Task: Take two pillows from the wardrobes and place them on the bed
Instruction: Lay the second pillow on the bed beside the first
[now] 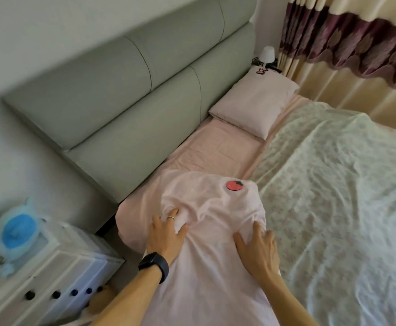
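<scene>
Left hand (166, 234) & right hand (256, 247): both spread flat, palms pressing pale pink strawberry-patch pillow (206, 222) under them, prob. settling it on pink-sheeted bed (215, 147). Second pale pink pillow (254, 103) well beyond fingertips, by grey padded headboard (126, 95).

Two pillows (206, 208) (253, 104) (both pink), two hands (166, 234) (258, 250)

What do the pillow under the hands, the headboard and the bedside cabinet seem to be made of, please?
The pink pillow looks like soft matte cotton-type fabric: it creases and dents where both hands press. The grey-green headboard appears to be padded upholstery, leather-like or smooth cloth, with stitched seams and rounded panels. The bedside cabinet looks like white painted wood or board with a slight sheen and dark round knobs.
</scene>
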`<action>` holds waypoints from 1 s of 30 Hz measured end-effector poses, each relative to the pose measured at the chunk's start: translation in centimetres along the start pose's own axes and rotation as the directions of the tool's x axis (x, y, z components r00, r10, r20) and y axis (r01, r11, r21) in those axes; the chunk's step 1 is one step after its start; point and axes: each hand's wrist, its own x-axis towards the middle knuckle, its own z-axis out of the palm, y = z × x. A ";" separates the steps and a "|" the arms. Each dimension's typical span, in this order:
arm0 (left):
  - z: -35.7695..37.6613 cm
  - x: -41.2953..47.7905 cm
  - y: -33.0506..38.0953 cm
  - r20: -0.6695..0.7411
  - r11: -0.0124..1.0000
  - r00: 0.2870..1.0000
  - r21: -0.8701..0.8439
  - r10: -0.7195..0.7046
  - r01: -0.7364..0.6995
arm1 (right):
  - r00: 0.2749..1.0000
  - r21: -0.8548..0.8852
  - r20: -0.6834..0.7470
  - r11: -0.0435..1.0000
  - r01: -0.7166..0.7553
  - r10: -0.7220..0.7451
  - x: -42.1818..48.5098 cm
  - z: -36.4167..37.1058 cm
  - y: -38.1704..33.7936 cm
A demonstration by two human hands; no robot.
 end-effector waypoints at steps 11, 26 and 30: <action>-0.2 16.2 3.0 0.059 0.998 0.998 0.049 0.022 -0.025 | 0.992 0.100 0.027 0.987 -0.122 0.120 13.2 0.7 -6.7; 4.3 45.2 8.2 0.140 0.964 0.956 0.030 0.258 -0.264 | 0.936 0.195 -0.110 0.931 -0.308 0.333 35.0 5.4 -14.8; 6.2 52.8 8.1 0.094 0.951 0.949 0.044 0.300 -0.305 | 0.925 0.272 -0.136 0.912 -0.309 0.354 41.0 8.3 -16.4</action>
